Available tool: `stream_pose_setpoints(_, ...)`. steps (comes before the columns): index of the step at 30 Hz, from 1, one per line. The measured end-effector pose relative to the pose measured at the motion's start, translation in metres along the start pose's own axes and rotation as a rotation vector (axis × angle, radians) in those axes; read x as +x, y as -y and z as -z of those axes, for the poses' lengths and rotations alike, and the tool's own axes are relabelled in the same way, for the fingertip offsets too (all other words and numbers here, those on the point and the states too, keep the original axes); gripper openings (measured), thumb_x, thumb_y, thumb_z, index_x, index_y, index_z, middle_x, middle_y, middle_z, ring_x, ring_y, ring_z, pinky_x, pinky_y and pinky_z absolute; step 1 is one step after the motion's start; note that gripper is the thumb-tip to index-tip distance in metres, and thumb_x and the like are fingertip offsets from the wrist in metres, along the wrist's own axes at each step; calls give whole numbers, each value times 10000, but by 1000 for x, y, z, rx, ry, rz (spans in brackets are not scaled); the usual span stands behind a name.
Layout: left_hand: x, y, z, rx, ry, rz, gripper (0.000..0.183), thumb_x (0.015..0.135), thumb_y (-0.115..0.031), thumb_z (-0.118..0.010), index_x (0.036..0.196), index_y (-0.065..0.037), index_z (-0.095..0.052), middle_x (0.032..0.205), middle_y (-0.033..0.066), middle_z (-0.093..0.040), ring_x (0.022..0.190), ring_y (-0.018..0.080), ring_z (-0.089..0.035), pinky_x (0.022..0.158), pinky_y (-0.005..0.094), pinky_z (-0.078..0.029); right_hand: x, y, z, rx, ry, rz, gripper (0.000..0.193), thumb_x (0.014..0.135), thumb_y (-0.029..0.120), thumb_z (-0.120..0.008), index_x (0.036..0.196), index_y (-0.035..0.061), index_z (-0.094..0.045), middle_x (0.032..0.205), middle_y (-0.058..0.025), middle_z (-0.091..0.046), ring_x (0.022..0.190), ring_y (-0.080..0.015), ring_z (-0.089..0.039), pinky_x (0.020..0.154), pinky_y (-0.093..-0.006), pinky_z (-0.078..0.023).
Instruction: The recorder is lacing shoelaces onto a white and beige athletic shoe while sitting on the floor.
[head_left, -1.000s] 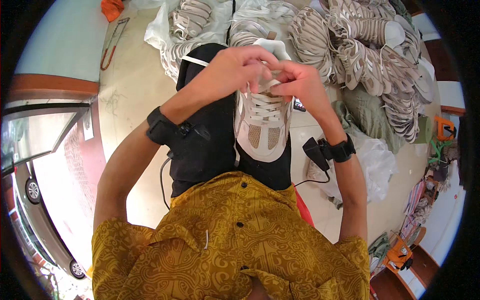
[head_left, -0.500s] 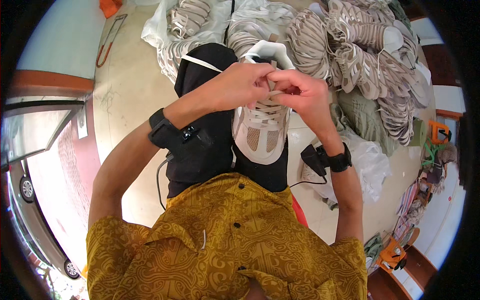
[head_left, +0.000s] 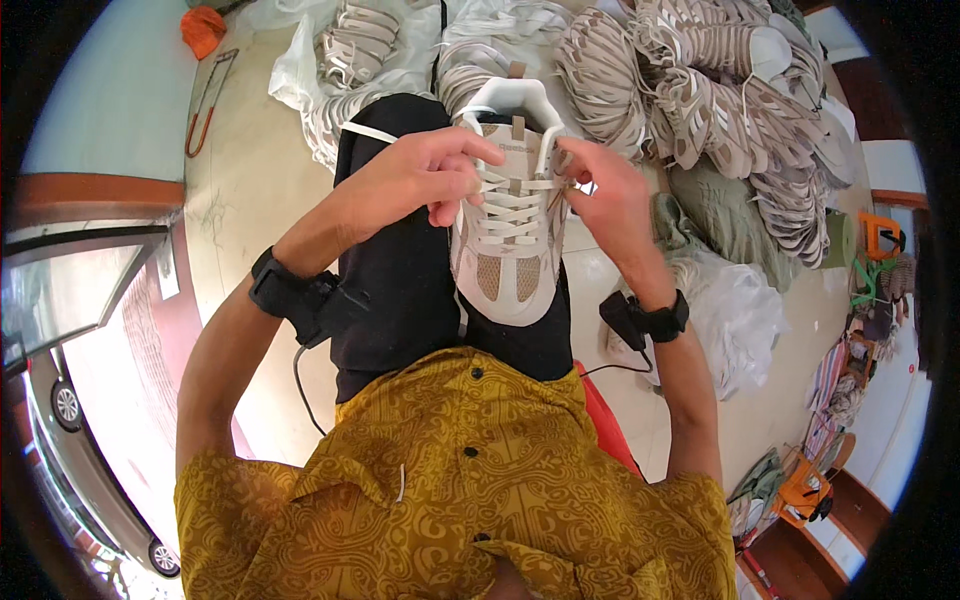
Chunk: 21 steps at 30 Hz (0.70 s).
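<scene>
A beige and white sneaker (head_left: 519, 284) rests over my right thigh, its toe pointing toward me and its padded collar away. White shoelace (head_left: 511, 227) criss-crosses its front. My left hand (head_left: 430, 180) is beside the shoe's left edge, index finger stretched toward the tongue and the other fingers loosely curled; I see nothing held in it. On the opposite side, my right hand (head_left: 607, 196) pinches the lace near the upper eyelets, with thumb and index finger together. The tongue (head_left: 516, 145) stands exposed between the hands. A white strip (head_left: 368, 132) lies across my left knee.
Bundles of similar beige shoe uppers (head_left: 600, 80) are heaped on the floor ahead and to the right. Clear plastic bags (head_left: 735, 325) lie at the right. A red-handled tool (head_left: 208, 105) is on the floor at the left, near an orange object (head_left: 203, 32).
My hands were together over the tongue and have moved apart, the left to the left and the right slightly lower. The laces and tongue are now uncovered.
</scene>
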<state>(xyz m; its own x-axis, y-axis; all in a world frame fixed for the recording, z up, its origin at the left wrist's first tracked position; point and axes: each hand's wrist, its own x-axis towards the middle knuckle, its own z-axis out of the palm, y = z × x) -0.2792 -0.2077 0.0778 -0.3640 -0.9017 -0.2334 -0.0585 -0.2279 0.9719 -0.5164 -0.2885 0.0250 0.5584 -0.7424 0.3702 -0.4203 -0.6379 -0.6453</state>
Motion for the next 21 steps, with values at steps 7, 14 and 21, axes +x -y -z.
stream_pose_setpoints(7, 5, -10, -10, 73, -74, 70, 297, 821, -105, -566, 1102, -17, -525, 677, -17, -513, 574, 52, -467, 534, 190, -376, 6, -12, 5, -388, -51, 335, 387, 654, 13, -559, 1031, 100, -585, 643, -37, -547, 607, -215, -559, 541, -347, -431)
stream_pose_setpoints(14, 21, -9, -27, 216, -106, 54, 276, 785, -67, -541, 1057, -27, -549, 654, -19, -505, 540, 65, -470, 485, 211, -377, 15, -24, 42, -629, -111, 429, 336, 687, 33, -537, 1009, 105, -597, 662, -24, -545, 641, -194, -565, 597, -318, -439)
stream_pose_setpoints(21, 41, 18, -37, 696, -270, -157, 219, 762, -52, -522, 979, -50, -557, 606, 69, -554, 546, 179, -566, 530, 303, -451, 7, -58, 80, -777, -127, 374, 296, 682, 36, -543, 957, 120, -615, 690, -26, -554, 667, -201, -567, 612, -322, -443)
